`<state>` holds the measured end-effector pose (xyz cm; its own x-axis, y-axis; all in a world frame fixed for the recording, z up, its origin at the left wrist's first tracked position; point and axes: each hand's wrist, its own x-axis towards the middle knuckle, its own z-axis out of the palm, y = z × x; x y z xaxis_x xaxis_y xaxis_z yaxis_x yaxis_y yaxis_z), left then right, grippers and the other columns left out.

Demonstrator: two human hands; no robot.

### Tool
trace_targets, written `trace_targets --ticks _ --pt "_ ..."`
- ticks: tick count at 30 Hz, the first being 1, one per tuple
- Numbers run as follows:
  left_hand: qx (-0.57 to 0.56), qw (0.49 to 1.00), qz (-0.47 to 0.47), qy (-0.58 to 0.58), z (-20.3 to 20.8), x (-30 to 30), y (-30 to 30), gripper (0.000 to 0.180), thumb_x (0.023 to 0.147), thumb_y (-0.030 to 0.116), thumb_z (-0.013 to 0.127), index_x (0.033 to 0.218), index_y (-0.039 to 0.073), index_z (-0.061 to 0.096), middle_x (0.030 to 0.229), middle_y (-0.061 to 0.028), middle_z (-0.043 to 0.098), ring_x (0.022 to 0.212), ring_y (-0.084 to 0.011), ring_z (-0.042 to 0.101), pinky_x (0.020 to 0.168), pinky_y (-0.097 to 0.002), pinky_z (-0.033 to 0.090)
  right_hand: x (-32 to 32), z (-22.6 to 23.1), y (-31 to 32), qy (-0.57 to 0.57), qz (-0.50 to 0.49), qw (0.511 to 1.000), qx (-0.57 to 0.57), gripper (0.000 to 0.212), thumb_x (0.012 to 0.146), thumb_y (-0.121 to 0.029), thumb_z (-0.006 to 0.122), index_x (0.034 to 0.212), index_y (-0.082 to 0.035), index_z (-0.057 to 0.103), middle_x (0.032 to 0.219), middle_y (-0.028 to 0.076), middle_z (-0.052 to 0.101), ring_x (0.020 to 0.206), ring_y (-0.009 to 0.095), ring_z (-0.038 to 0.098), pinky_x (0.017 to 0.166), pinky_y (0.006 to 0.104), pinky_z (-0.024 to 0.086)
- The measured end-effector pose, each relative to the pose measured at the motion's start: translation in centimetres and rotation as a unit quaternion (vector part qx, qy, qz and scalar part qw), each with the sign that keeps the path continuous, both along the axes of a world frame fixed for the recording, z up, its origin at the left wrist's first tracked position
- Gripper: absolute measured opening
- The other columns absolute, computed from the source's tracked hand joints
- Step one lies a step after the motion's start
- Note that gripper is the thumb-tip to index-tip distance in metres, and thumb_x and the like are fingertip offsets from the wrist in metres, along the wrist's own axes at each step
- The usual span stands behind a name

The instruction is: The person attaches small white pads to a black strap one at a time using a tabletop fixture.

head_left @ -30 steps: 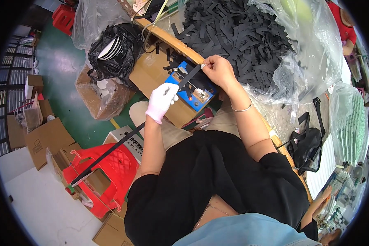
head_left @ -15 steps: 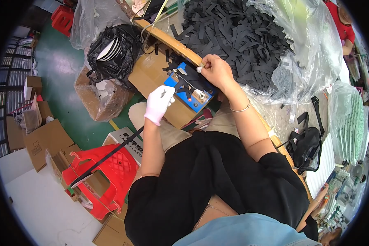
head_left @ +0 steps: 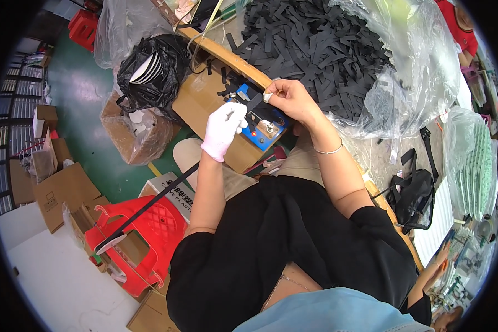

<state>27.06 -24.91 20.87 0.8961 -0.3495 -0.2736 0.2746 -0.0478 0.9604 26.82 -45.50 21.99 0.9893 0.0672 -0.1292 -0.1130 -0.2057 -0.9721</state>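
Note:
My left hand [head_left: 226,126], in a white glove with a pinkish cuff, is closed on a long black strap [head_left: 149,205]. The strap runs back past my forearm to a roll [head_left: 110,243] at the red stool. Beside the glove, a blue device [head_left: 263,135] with metal fittings and a red button rests on the cardboard. My bare right hand [head_left: 293,100], white wrapping on a finger, is pinched at the wooden table edge. A short black length of strap [head_left: 254,103] spans over the device to its fingertips; the exact grip is partly hidden.
A heap of cut black strips [head_left: 321,55] lies in clear plastic on the table behind its wooden edge [head_left: 232,58]. The red stool [head_left: 160,221] and a carton stand at my left. A black bag with white discs [head_left: 149,69] sits in a box farther left.
My left hand has risen slightly, away from me and rightward, drawing the strap along. My right hand has shifted a little nearer to it, and a black strap length now shows between them.

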Motion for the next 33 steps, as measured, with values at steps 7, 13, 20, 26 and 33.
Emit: trace_targets --ticks 7,13,20,26,33 --pt "0.078 0.997 -0.019 -0.003 -1.2 -0.4 2.2 0.015 0.087 0.019 0.056 0.089 0.004 0.061 0.066 0.0005 0.056 0.055 -0.0042 0.047 0.051 -0.0175 0.037 1.5 -1.9 -0.3 -0.072 -0.084 0.961 -0.255 0.016 0.069 -0.016 0.061 0.074 -0.001 0.061 0.069 0.008 0.057 0.063 0.020 0.055 0.060 0.0321 0.044" --pt "0.109 0.994 -0.011 0.004 -3.0 -0.4 3.4 0.015 0.086 0.018 0.056 0.087 0.004 0.062 0.065 -0.0002 0.056 0.055 -0.0046 0.047 0.051 -0.0188 0.038 1.8 -2.1 0.4 -0.063 -0.094 0.948 -0.299 0.014 0.068 -0.017 0.059 0.071 -0.003 0.061 0.075 0.011 0.059 0.071 0.029 0.059 0.064 0.0387 0.046" --pt "0.151 0.988 0.009 -0.017 -3.4 -0.4 3.3 0.015 0.086 0.018 0.057 0.085 0.004 0.062 0.065 0.0002 0.056 0.055 -0.0047 0.047 0.050 -0.0187 0.037 1.8 -2.0 0.7 -0.080 -0.095 0.937 -0.328 0.014 0.068 -0.016 0.061 0.072 -0.003 0.061 0.076 0.011 0.059 0.072 0.030 0.059 0.064 0.0395 0.046" --pt "-0.017 1.000 0.001 0.024 -0.5 -0.9 3.3 0.013 0.087 0.018 0.056 0.088 0.005 0.060 0.066 0.0017 0.055 0.056 -0.0034 0.046 0.050 -0.0168 0.036 0.8 -1.8 -0.5 -0.059 -0.061 0.985 -0.152 0.018 0.067 -0.016 0.069 0.077 -0.003 0.059 0.069 0.005 0.057 0.060 0.017 0.054 0.059 0.0300 0.043" --pt "-0.017 1.000 0.011 0.003 0.4 -0.3 0.6 0.013 0.087 0.016 0.056 0.090 0.004 0.060 0.066 0.0000 0.056 0.057 -0.0041 0.047 0.051 -0.0174 0.037 0.1 0.8 0.1 0.030 -0.011 0.999 0.025 0.018 0.079 -0.017 0.066 0.082 0.000 0.063 0.067 -0.003 0.056 0.060 0.003 0.044 0.054 0.0199 0.038"
